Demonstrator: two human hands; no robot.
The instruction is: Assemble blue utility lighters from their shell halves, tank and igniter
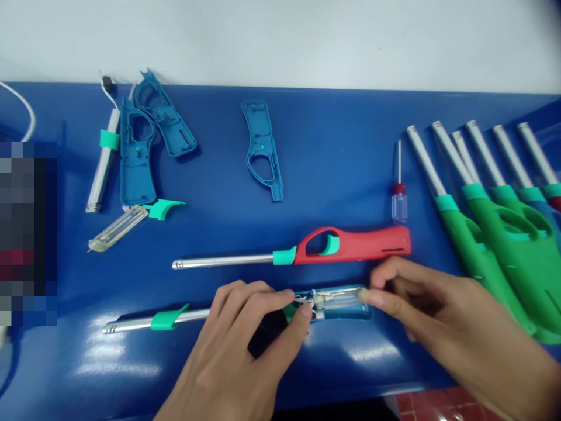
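Bare and low over the blue table [210,222], the left hand [228,351] is what comes closest, its thumb and forefinger poised on either side of a thin white wire [302,300]; whether they squeeze it, I cannot tell. The right hand [442,310] pinches the far end of a clear tank [342,299] between thumb and forefinger. That tank lies along a blue shell half [368,313], just below a whole red lighter [368,244].

To my eye, the wire is the weak point: a tug from the left fingers could pull it loose, or it could be trapped under the tank if the right hand presses too soon. Pushing only on that far end might also tip the tank out of its seat. Off to the left, the metal barrel [127,325] sticks well out past the shell, wearing a green piece [164,320]; a knock from the left wrist could swing it out of line. With no cover over the shell, small parts could spring free.
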